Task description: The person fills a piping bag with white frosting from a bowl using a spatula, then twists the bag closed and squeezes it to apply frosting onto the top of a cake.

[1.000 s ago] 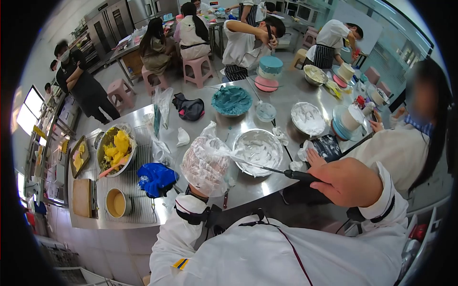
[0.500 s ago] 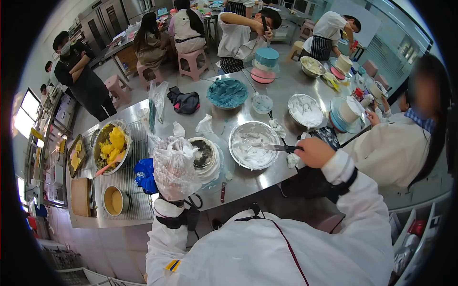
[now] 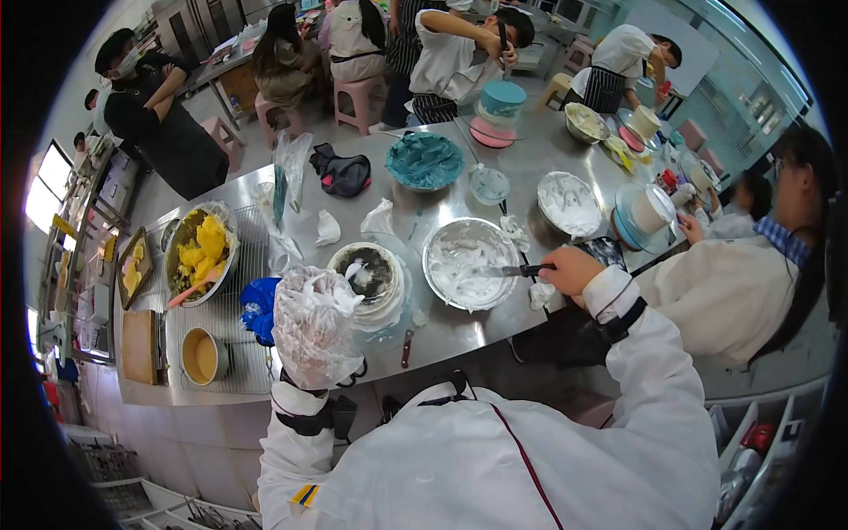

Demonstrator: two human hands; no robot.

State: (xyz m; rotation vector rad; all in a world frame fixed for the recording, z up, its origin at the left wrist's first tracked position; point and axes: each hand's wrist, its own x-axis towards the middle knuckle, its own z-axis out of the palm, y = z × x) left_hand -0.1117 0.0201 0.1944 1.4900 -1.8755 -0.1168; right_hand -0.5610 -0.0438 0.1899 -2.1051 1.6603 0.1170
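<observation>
My right hand [image 3: 572, 269] is closed round the black handle of a spatula [image 3: 495, 271]. Its blade lies in white cream inside a metal bowl [image 3: 471, 300]. A crumpled clear plastic bag [image 3: 314, 314] drapes over my left hand [image 3: 314, 340], hiding most of the fingers; the hand appears closed on it. White smears show near the bag's top. Just right of the bag, a round, white-coated piece with a dark middle [image 3: 375, 278] stands on a clear turntable [image 3: 413, 265]. A white dab sits on that dark middle. A small knife [image 3: 406, 349] lies near the table edge.
To the left are a bowl of yellow cream [image 3: 205, 252], a round tin [image 3: 205, 356] and a blue bag [image 3: 259, 309]. Bowls of teal cream [image 3: 424, 161] and white cream [image 3: 568, 205] stand behind. A seated person [image 3: 724, 274] is close on my right.
My left hand and the plastic bag have shifted slightly down and left, uncovering more of the round white piece. The spatula stays in the bowl, with my right hand moved slightly left.
</observation>
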